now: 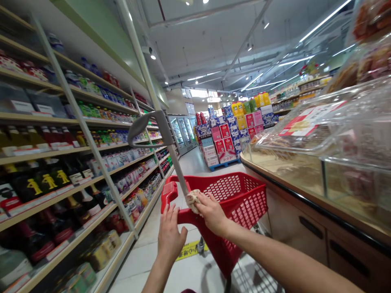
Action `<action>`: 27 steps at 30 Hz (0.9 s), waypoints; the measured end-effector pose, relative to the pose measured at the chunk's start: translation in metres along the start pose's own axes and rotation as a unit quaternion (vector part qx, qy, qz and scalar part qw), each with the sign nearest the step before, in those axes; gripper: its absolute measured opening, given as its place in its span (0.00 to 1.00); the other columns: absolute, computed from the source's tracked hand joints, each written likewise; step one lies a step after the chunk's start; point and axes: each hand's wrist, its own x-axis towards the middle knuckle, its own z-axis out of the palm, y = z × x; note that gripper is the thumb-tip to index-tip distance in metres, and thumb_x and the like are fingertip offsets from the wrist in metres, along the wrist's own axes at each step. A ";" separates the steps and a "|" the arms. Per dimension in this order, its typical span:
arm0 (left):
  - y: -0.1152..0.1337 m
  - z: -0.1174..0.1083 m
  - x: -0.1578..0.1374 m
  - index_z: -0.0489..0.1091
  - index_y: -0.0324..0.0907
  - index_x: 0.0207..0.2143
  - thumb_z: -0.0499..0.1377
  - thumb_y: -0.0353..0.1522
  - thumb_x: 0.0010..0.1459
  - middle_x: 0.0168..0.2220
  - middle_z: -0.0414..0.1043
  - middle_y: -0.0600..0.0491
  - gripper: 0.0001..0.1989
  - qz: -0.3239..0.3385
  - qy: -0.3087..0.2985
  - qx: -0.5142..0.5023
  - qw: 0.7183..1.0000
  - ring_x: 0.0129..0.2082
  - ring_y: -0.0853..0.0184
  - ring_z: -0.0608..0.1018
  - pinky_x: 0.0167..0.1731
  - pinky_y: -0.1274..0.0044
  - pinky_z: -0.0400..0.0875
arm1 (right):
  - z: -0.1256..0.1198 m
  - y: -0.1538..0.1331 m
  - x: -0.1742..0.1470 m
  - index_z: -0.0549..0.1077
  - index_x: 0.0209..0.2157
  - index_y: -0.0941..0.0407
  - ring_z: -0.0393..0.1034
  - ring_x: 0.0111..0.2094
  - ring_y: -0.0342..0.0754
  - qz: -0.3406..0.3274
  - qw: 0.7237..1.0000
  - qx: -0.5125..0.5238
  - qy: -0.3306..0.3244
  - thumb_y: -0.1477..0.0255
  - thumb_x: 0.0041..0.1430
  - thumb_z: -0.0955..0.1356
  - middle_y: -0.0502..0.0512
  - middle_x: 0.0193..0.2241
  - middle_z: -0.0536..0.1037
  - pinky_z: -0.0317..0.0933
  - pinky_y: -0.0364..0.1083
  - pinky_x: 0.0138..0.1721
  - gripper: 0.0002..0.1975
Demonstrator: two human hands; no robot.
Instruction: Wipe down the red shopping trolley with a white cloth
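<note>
A red plastic shopping cart (244,213) with a perforated basket stands in front of me. My right hand (212,214) presses a crumpled, light-coloured cloth (192,200) against the near rim of the cart, at the foot of a grey pole (179,167). A grey looped grip (161,126) sits on that pole higher up. On the left end of the cart's red handle (169,195), my left hand (171,234) rests with its fingers stretched out and thumb apart. It holds nothing. The palm side of the right hand is hidden.
Tall shelves (105,183) of bottles and packs line the left side. At right stands a glass-edged counter (293,189) with clear food boxes on top. Stacked cartons (224,140) on a blue pallet stand ahead. A yellow floor sticker (191,250) lies beneath the cart.
</note>
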 end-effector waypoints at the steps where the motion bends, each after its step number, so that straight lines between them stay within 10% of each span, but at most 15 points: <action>1: -0.001 0.001 0.000 0.59 0.36 0.47 0.50 0.27 0.43 0.53 0.59 0.44 0.25 0.001 0.005 0.003 1.000 0.57 0.56 0.54 0.55 0.61 0.52 | 0.007 0.010 -0.020 0.62 0.51 0.51 0.51 0.56 0.46 0.035 0.999 0.005 -0.013 0.79 0.56 0.57 0.53 0.54 0.62 0.47 0.53 0.54 0.21; 7: 0.002 0.005 0.001 0.59 0.35 0.47 0.49 0.29 0.45 0.52 0.59 0.42 0.23 0.000 0.026 0.018 0.999 0.57 0.56 0.53 0.55 0.62 0.51 | -0.001 0.098 -0.084 0.70 0.42 0.52 0.59 0.51 0.53 0.248 0.966 -0.059 -0.033 0.85 0.50 0.56 0.61 0.48 0.68 0.50 0.59 0.49 0.23; 15: 0.003 0.003 0.002 0.58 0.35 0.47 0.49 0.29 0.46 0.51 0.60 0.42 0.22 0.014 0.026 0.028 0.999 0.57 0.56 0.54 0.55 0.62 0.51 | 0.012 0.011 -0.023 0.55 0.55 0.51 0.51 0.56 0.43 0.079 0.989 0.113 -0.047 0.83 0.51 0.57 0.51 0.54 0.61 0.45 0.54 0.54 0.29; 22: 0.000 0.002 -0.001 0.59 0.34 0.46 0.49 0.29 0.46 0.51 0.60 0.41 0.22 0.002 0.039 0.079 0.996 0.57 0.53 0.54 0.54 0.61 0.51 | 0.001 0.064 -0.050 0.63 0.51 0.53 0.55 0.54 0.50 0.262 0.960 0.000 -0.098 0.85 0.51 0.56 0.57 0.51 0.66 0.43 0.61 0.52 0.26; 27: 0.004 0.007 -0.003 0.59 0.31 0.47 0.49 0.29 0.47 0.50 0.61 0.39 0.22 0.008 0.081 0.108 0.991 0.57 0.52 0.53 0.53 0.58 0.51 | 0.017 0.013 -0.038 0.57 0.55 0.53 0.48 0.57 0.45 0.139 0.986 0.079 -0.048 0.84 0.50 0.57 0.52 0.55 0.59 0.42 0.52 0.55 0.29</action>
